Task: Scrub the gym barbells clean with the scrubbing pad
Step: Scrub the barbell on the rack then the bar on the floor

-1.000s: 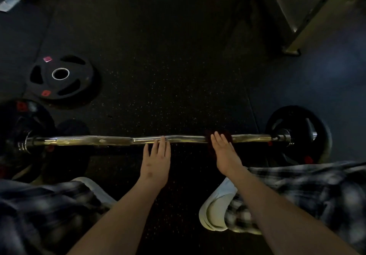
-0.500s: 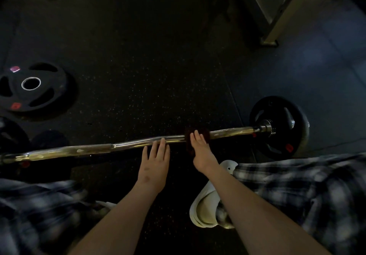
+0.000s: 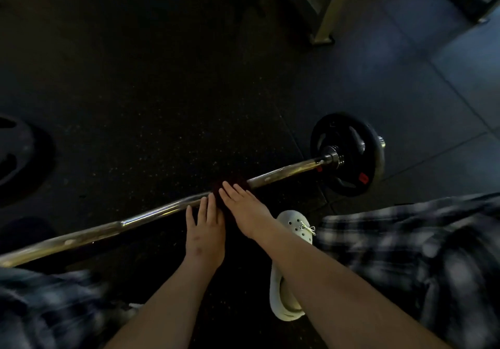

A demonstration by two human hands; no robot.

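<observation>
Right hand (image 3: pixel 246 208) slid beside left hand (image 3: pixel 207 235), pressing dark pad (image 3: pixel 230 179) onto chrome barbell (image 3: pixel 284 172).

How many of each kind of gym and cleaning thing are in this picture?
Chrome barbell bar: 1
Black round weight plates: 2, one on the bar, one flat at left
Dark red scrubbing pad: 1
Total: 4

Chrome barbell (image 3: pixel 151 215) lies slanted; dark, perhaps maroon pad (image 3: pixel 235 178) on it.
</observation>
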